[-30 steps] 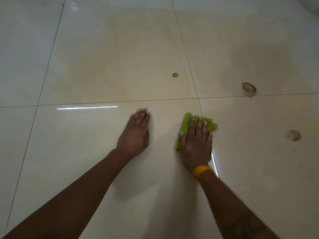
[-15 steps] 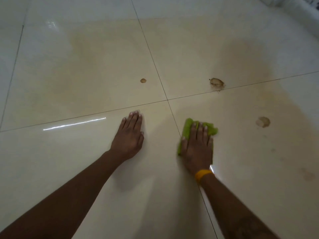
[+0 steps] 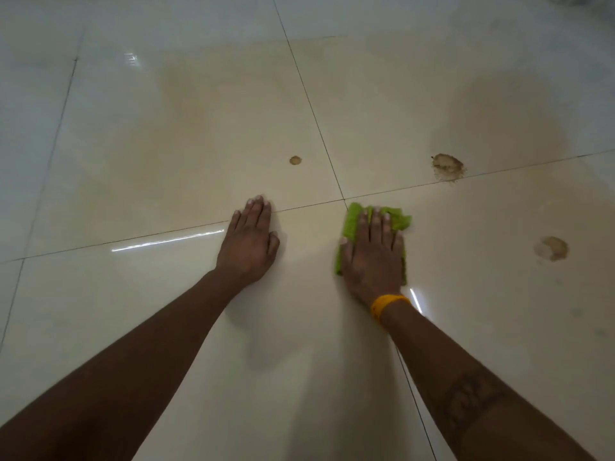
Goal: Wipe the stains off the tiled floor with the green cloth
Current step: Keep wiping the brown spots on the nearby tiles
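While my left hand [image 3: 248, 244] lies flat on the glossy cream tiled floor [image 3: 166, 144], my right hand [image 3: 372, 257] presses straight fingers on the crumpled green cloth [image 3: 350, 224], brown stains [image 3: 447, 166] at two o'clock.

Tiled floor [image 3: 166, 134]: green cloth [image 3: 351, 224], stains [image 3: 447, 165].
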